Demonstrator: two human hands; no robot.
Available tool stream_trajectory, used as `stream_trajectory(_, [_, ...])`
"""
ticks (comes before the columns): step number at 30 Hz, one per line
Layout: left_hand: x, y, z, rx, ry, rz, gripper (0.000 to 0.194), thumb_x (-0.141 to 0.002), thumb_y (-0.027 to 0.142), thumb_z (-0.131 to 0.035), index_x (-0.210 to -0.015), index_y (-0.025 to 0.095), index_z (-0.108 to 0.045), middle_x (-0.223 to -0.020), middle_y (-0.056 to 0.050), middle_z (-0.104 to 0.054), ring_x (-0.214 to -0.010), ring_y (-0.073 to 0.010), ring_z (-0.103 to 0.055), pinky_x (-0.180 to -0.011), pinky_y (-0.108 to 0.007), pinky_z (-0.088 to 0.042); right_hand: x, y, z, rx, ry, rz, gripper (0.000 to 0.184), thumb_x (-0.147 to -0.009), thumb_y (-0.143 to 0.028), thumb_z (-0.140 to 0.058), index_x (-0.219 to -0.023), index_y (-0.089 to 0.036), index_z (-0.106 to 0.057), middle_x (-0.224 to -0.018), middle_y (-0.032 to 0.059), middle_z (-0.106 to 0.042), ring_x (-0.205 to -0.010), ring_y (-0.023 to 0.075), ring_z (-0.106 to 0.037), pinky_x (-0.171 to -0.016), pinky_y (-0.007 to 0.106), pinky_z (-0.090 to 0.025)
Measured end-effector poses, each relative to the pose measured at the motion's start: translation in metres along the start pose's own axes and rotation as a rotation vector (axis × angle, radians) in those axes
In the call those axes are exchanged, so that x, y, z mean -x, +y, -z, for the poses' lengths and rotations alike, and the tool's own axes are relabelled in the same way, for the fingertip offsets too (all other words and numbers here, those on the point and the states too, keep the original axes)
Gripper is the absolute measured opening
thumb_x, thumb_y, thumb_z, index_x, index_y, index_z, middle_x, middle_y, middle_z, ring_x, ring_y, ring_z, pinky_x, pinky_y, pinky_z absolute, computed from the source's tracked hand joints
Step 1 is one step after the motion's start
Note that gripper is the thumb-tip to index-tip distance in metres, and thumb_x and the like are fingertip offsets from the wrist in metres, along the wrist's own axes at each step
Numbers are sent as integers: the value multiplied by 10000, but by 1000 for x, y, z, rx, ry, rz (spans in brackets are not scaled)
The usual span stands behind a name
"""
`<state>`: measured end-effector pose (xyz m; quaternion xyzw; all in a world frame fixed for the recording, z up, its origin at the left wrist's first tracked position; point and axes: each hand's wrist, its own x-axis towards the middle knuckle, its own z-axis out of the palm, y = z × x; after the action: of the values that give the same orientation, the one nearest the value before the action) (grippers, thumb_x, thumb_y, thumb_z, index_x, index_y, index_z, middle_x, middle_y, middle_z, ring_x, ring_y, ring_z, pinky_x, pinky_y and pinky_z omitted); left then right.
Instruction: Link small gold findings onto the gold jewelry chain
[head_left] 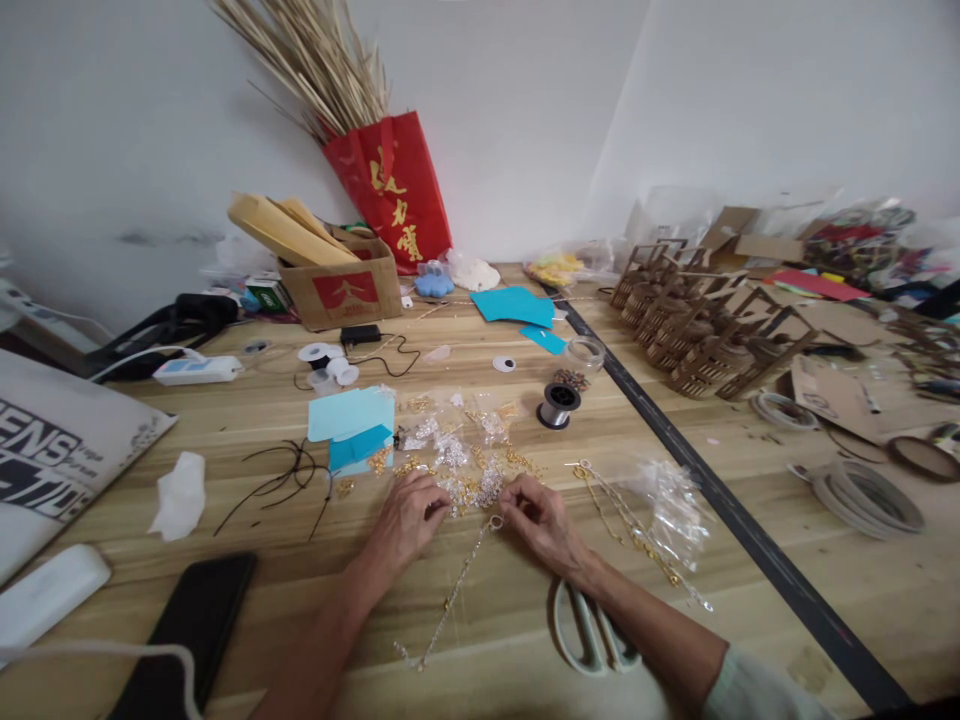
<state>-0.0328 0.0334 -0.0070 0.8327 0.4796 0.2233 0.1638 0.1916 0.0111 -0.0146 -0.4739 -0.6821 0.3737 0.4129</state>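
My left hand [409,520] rests on the wooden table [247,420], fingers curled in a pinch at the edge of a heap of small gold and clear beads and findings [465,470]. What its fingertips grip is too small to name. My right hand [541,520] pinches the top ring of a thin beaded chain [450,600]. The chain trails down and left across the table toward me. The two hands sit close together, a few centimetres apart. White-handled scissors [589,630] lie under my right forearm.
A black phone [191,625] lies at the near left, with a crumpled tissue [178,495] and black cords [281,480] beyond. A wire spool [557,405], blue paper [351,425], clear bags with gold chains [652,510], a cardboard box [341,285], a red bag [394,190] and wooden laser-cut frames [705,330] lie farther off.
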Motion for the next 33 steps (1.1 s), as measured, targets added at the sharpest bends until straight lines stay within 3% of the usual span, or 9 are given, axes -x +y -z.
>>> stream_trajectory(6, [0, 7, 2, -26, -65, 29, 95, -814, 123, -634, -753, 160, -697, -778, -55, -668, -855, -226, -550, -783, -349, -437, 0, 0, 0, 13, 4, 13, 92, -839, -211, -561, -756, -177, -573, -682, -8, -566, -593, 109, -507, -531, 210, -382])
stream_trajectory(18, [3, 5, -10, -25, 55, -56, 67, -756, 113, -691, -800, 162, -702, -777, -45, -648, -838, -216, -526, -768, -340, -428, 0, 1, -1, 4, 1, 8, 108, -847, -232, -561, -755, -177, -570, -685, -6, -567, -590, 108, -511, -526, 206, -391])
stream_trajectory(33, [1, 7, -11, 19, 64, -107, 89, -790, 99, -640, -729, 157, -669, -759, -41, -624, -831, -204, -513, -751, -334, -434, 0, 1, 0, 19, 0, 9, 93, -846, -216, -563, -761, -180, -576, -688, -10, -566, -588, 107, -506, -527, 206, -381])
